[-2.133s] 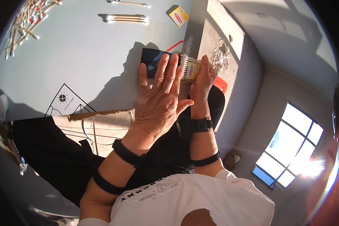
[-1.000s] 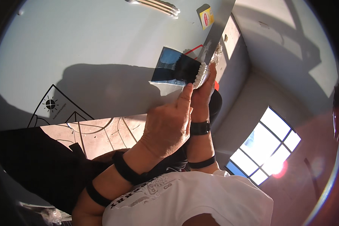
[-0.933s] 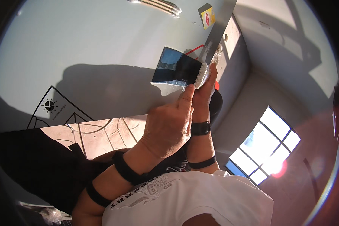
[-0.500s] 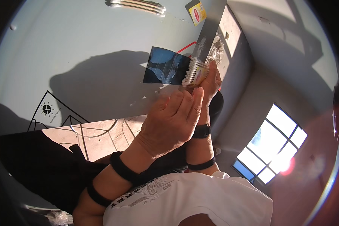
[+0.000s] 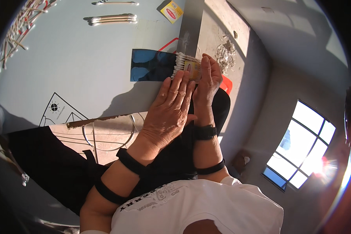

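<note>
- Head view: I have both of the person's bare hands at the table edge, close together, with the swab bundle between them.
- The left hand is opened out flat, back upward, fingers straight and nearly side by side, thumb pointing right. Its fingertips rest against the near side of the bundle; I see nothing gripped in it.
- The right hand is partly closed at the stick end of the bundle, thumb upright, fingers bent behind it. I read that as holding the bundle, though I cannot tell how firmly, since the contact is partly hidden.
- The bundle lies with its white heads toward the left and a yellow label across the sticks. The heads meet the right end of a glossy dark blue sheet on the grey table.
- Beyond the hands, I have a short row of swabs, a single swab above it, and a small yellow card to their right.
- A loose heap of swabs sits at the far left corner, well apart from both hands.
</note>
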`<state>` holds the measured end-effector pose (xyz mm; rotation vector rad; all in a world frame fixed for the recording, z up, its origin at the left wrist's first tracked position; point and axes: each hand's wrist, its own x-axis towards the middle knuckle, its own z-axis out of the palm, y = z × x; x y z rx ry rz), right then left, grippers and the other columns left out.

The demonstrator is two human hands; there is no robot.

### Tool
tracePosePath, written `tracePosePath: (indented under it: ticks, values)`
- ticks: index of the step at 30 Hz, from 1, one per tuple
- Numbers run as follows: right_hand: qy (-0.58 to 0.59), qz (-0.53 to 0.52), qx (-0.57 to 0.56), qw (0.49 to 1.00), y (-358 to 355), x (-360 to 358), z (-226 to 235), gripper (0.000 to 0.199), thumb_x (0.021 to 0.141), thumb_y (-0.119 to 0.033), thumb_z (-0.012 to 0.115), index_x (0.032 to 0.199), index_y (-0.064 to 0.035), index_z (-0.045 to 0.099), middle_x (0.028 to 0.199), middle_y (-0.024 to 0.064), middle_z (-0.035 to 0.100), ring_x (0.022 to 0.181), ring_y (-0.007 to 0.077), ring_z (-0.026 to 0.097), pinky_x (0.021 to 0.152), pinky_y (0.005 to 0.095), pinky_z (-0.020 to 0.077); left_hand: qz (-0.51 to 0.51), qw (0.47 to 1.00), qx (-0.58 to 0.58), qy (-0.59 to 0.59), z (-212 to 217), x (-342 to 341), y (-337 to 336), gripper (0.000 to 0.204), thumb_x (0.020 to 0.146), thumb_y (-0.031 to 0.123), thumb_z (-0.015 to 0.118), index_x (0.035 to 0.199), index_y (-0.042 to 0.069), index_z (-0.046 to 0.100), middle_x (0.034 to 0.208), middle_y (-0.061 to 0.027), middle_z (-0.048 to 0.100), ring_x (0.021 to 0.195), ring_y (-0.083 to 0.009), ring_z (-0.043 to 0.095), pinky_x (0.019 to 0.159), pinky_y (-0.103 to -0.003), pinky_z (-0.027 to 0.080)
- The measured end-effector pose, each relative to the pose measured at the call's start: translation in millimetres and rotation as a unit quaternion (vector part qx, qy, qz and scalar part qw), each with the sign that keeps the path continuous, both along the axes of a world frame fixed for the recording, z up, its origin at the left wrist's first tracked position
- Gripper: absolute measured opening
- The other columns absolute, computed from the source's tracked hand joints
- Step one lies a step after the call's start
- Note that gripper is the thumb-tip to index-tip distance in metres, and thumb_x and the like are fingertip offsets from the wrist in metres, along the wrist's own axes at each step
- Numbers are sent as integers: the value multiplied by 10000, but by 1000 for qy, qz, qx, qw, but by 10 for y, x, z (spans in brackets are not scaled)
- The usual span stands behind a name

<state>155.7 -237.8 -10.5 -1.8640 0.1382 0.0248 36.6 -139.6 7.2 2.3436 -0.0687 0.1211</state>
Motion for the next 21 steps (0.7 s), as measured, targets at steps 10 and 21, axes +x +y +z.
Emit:
tracePosePath:
  ticks: [10,21]
  values:
    - [-304,197,-468,806,262,83,225,407,950,-257,524,1269,-5,510,1383,201,408,1388,388,262,1121,568,170,95,993,73,-17,-96,-227,318,529,842,142,613,1323,-43,493,1486,-176,375,1401,-304,327,1159,-493,201]
    - [-249,235,-518,784,479,113,16,504,953,-240,484,1364,39,393,1459,222,352,1420,390,213,1142,586,103,105,988,78,-80,-171,-248,461,423,855,127,578,1246,-33,567,1415,-134,486,1356,-286,407,1144,-474,241]
